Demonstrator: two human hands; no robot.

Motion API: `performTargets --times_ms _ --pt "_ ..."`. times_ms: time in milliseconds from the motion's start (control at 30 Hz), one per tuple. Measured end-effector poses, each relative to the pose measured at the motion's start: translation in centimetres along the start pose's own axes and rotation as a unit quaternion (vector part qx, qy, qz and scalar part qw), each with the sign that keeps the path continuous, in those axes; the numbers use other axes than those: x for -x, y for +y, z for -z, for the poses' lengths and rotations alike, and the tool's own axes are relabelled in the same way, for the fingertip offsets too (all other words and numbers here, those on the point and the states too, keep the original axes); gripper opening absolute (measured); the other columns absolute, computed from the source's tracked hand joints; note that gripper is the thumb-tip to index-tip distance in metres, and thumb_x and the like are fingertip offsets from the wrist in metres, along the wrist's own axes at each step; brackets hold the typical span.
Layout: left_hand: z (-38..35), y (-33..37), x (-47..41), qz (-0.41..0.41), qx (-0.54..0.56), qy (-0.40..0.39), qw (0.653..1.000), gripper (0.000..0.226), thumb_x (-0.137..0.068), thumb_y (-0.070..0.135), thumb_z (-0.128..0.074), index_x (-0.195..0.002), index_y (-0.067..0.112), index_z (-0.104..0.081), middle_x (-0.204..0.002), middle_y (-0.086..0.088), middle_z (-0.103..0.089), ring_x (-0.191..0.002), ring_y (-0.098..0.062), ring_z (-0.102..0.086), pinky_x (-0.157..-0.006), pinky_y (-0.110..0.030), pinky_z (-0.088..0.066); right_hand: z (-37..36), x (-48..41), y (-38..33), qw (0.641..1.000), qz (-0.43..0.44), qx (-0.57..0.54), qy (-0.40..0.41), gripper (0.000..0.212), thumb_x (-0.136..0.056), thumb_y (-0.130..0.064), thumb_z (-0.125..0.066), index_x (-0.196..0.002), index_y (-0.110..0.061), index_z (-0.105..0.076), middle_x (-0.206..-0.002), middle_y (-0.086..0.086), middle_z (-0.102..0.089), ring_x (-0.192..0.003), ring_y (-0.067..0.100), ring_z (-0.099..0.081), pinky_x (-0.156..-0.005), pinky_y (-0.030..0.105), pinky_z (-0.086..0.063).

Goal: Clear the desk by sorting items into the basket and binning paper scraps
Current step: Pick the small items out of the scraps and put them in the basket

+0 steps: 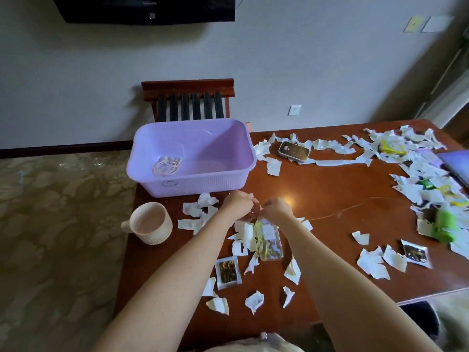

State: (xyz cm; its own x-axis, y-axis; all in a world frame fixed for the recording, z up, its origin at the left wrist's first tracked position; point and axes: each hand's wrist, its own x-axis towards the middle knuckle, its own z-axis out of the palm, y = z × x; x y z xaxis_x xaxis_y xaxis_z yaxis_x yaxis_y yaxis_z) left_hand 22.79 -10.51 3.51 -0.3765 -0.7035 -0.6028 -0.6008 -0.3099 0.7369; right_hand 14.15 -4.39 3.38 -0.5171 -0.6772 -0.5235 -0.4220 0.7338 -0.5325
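A lilac plastic basket stands at the desk's far left corner with a coiled white cable inside. My left hand and my right hand meet just in front of the basket, both pinching a thin pale cord that trails right across the brown desk. Below the hands lies a clear phone case. Torn white paper scraps are scattered over the desk, thickest at the right.
A cream ribbed mug sits at the left edge. A dark power bank and a white comb lie at the back. Two small foil packets, green items and a purple book lie around. A wooden rack stands behind.
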Motion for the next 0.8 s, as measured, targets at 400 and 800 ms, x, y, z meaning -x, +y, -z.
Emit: performTargets --times_ms 400,800 --pt "-1.0 -3.6 0.3 0.078 -0.051 -0.078 0.993 0.033 -0.096 -0.001 -0.033 -0.117 0.003 -0.058 -0.09 -0.008 -0.064 -0.065 -0.013 -0.06 -0.065 -0.024 -0.051 -3.4 1.7 3.1 0.981 -0.015 0.19 -0.027 0.095 -0.075 -0.03 -0.077 -0.145 -0.012 -0.014 -0.141 0.019 -0.028 -0.126 0.038 -0.044 -0.098 0.039 -0.043" --pt "-0.5 -2.4 0.3 0.041 -0.07 -0.12 0.989 0.03 -0.097 0.019 -0.039 -0.114 0.005 -0.059 -0.089 -0.006 -0.068 -0.067 -0.013 -0.064 -0.074 -0.025 -0.051 -1.1 1.2 2.0 0.997 -0.068 0.042 0.004 0.048 -0.074 -0.037 -0.075 -0.105 -0.006 -0.057 -0.078 0.003 -0.047 -0.095 0.02 -0.055 -0.074 0.025 -0.048"
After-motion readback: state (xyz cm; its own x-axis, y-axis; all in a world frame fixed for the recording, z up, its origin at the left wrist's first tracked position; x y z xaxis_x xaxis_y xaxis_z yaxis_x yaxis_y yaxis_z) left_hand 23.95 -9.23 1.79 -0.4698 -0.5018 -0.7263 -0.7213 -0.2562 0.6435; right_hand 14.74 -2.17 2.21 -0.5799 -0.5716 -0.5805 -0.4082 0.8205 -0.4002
